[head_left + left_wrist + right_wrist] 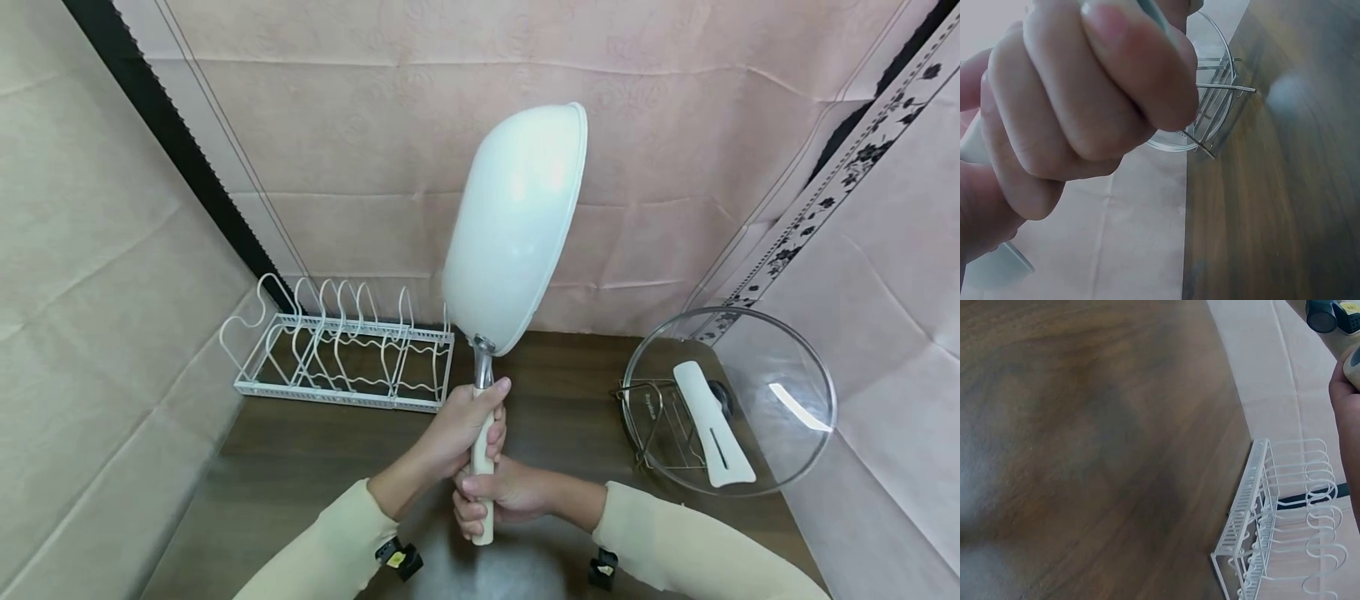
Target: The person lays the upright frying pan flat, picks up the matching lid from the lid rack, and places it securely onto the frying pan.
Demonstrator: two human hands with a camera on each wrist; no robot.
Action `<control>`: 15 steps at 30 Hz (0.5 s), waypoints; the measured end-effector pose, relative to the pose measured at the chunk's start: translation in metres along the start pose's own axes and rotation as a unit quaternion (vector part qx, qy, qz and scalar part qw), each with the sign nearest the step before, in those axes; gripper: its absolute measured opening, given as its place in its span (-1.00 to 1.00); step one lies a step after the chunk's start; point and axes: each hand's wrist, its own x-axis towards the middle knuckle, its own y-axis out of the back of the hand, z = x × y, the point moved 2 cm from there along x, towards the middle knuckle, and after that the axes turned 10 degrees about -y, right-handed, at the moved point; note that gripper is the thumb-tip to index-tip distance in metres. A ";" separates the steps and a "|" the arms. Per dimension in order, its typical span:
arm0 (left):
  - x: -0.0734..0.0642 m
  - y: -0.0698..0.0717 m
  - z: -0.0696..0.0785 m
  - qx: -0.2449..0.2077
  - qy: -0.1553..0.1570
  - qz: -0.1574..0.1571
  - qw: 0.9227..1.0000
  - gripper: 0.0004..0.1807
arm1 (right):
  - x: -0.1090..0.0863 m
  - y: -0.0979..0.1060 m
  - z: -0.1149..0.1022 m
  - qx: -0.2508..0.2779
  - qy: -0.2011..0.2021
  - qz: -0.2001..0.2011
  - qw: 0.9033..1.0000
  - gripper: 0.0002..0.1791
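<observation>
A deep pan (517,217) with a pale, glossy outside is held up in front of the person, its bowl upward and its rim facing right in the head view. Both hands grip its cream handle (483,454). The left hand (457,425) wraps the upper part, just below the metal collar, and the right hand (502,492) holds the lower end. In the left wrist view the curled fingers (1085,94) fill the upper left. The right wrist view catches only a part of a hand (1349,394) at its right edge. The pan's inside is hidden.
A white wire dish rack (345,396) stands at the back left of the wooden table (315,458). To the right, a glass lid (813,358) with a white handle (712,425) leans on a metal wire stand (660,408). Cloth walls (337,125) enclose the back and sides.
</observation>
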 end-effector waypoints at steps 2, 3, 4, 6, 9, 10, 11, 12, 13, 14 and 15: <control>0.002 -0.002 -0.001 0.000 -0.006 -0.005 1.000 -0.46 | -0.003 0.002 0.000 -0.002 0.003 0.000 1.000 -0.49; 0.002 -0.003 -0.002 0.001 -0.010 -0.008 1.000 -0.46 | -0.005 0.003 0.000 -0.002 0.004 0.000 1.000 -0.50; 0.003 -0.004 -0.003 0.002 -0.013 -0.011 1.000 -0.46 | -0.006 0.004 0.000 -0.002 0.005 -0.001 1.000 -0.51; 0.005 -0.006 -0.004 0.002 -0.018 -0.018 1.000 -0.45 | -0.009 0.005 0.000 -0.001 0.006 -0.001 1.000 -0.51; 0.007 -0.008 -0.006 0.004 -0.025 -0.027 0.999 -0.45 | -0.014 0.007 0.001 -0.003 0.003 0.002 1.000 -0.50; 0.008 -0.008 -0.007 0.004 -0.028 -0.031 0.999 -0.45 | -0.015 0.007 0.000 -0.006 0.002 0.005 1.000 -0.48; 0.009 -0.009 -0.008 0.005 -0.032 -0.035 0.999 -0.45 | -0.016 0.008 0.000 -0.010 0.001 0.010 1.000 -0.46; 0.010 -0.009 -0.008 0.005 -0.036 -0.042 0.998 -0.45 | -0.018 0.009 -0.001 -0.016 0.002 0.014 1.000 -0.43; 0.010 -0.010 -0.008 0.003 -0.041 -0.050 0.998 -0.46 | -0.019 0.009 -0.001 -0.021 0.002 0.020 1.000 -0.40; 0.011 -0.010 -0.009 0.000 -0.046 -0.059 0.997 -0.46 | -0.020 0.010 -0.002 -0.025 0.004 0.026 0.999 -0.38; 0.012 -0.011 -0.009 -0.004 -0.051 -0.067 0.996 -0.47 | -0.021 0.011 -0.002 -0.030 0.005 0.033 0.999 -0.35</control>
